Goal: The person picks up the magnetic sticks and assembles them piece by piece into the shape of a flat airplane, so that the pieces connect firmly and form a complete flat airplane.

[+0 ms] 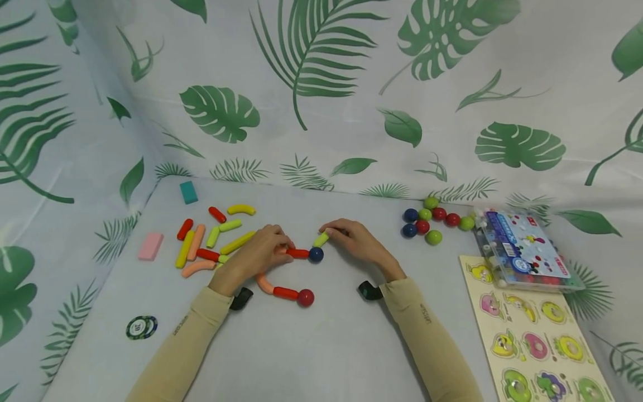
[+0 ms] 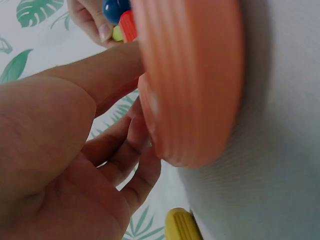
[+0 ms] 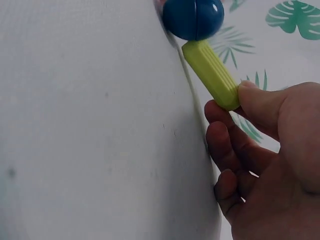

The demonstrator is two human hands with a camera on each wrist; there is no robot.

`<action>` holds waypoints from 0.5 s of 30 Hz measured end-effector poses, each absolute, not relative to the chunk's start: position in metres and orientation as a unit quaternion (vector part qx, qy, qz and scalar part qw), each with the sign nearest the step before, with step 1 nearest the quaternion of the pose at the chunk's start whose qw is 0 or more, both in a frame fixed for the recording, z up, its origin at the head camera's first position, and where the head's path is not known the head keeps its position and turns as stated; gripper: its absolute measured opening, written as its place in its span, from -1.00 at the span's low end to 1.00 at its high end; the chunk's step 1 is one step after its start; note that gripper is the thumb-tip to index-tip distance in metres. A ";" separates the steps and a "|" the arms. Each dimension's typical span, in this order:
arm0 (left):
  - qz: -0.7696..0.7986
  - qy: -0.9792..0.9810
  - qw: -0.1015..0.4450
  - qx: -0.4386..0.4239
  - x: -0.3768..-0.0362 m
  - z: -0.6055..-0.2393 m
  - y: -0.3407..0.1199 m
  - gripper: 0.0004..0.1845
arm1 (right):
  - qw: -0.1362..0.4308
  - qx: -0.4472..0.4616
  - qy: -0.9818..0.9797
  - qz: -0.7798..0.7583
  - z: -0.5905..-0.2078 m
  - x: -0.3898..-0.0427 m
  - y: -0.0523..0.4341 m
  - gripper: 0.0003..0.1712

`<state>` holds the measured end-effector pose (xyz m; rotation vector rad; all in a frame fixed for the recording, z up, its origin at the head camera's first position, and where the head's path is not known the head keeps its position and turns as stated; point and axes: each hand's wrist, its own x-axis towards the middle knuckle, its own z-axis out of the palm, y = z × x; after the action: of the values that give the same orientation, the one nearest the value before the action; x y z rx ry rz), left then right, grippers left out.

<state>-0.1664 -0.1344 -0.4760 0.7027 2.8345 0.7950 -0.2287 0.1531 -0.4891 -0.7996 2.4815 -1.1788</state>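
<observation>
Mid-frame in the head view: right hand (image 1: 359,241) pinching a green stick (image 1: 321,239) at its far end, thumb and fingers curled on it, the stick's other end touching a blue ball (image 1: 316,254). Same grip plain in the right wrist view, green stick (image 3: 211,74) slanting up to the blue ball (image 3: 193,18) at top centre. Left of that, left hand (image 1: 258,254) resting on the table (image 1: 321,346), fingers curled over a red stick (image 1: 297,253) that meets the blue ball from the left; grip partly hidden, yet fingers bent around the piece. Just below the left hand: a peach curve (image 1: 264,284), joined to a second red stick (image 1: 285,292) ending in a red ball (image 1: 305,297). Filling the left wrist view, the peach curve (image 2: 192,80) close up, fingers (image 2: 125,150) beside it. Left centre of the head view: loose sticks (image 1: 211,240) in a heap, a pink block (image 1: 150,246), a teal block (image 1: 188,192). Right centre: a cluster of balls (image 1: 432,220), a box (image 1: 524,251), a puzzle board (image 1: 532,329) at lower right. Lower left: a round token (image 1: 141,327).
</observation>
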 end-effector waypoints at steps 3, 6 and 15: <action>0.262 0.934 0.071 0.234 -0.166 -0.474 -0.134 -0.71 | 0.143 -0.275 0.858 -0.409 -0.489 -0.229 0.152 -0.68; 0.263 0.933 0.079 0.235 -0.165 -0.473 -0.134 -0.72 | 0.149 -0.274 0.854 -0.418 -0.488 -0.228 0.150 -0.66; 0.264 0.931 0.079 0.237 -0.164 -0.472 -0.132 -0.73 | 0.095 -0.224 0.873 -0.423 -0.493 -0.222 0.137 -0.67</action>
<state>-0.1642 -0.1321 -0.4717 0.7106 2.7878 0.7902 -0.2225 0.1370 -0.4930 -0.6652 2.5868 -1.2543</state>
